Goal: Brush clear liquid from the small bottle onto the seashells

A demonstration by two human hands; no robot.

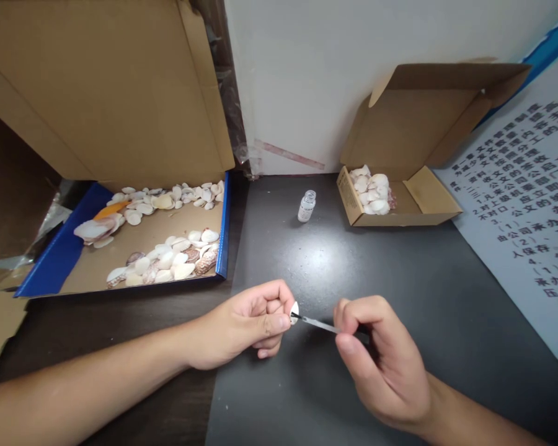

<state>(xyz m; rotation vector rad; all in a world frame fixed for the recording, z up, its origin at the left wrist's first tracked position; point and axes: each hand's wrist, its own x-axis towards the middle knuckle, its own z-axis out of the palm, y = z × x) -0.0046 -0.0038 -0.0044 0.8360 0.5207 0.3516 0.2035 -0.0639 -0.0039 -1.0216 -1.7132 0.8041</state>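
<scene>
My left hand (255,325) pinches a small white seashell (294,310) between thumb and forefinger, above the dark table mat. Closed around the dark end of a thin brush (320,324) is my right hand (381,359). The brush's clear stem points left, and its dark tip touches the shell's face. Beyond both hands, a small glass bottle (306,207) with a pale label stands upright, its mouth uncapped.
A large blue-edged cardboard box (222,229) at left holds several shells in two groups, its lid raised. At back right, a smaller open cardboard box (409,218) contains white shells. A printed sheet (521,204) lies along the right side; a white wall (302,80) rises behind.
</scene>
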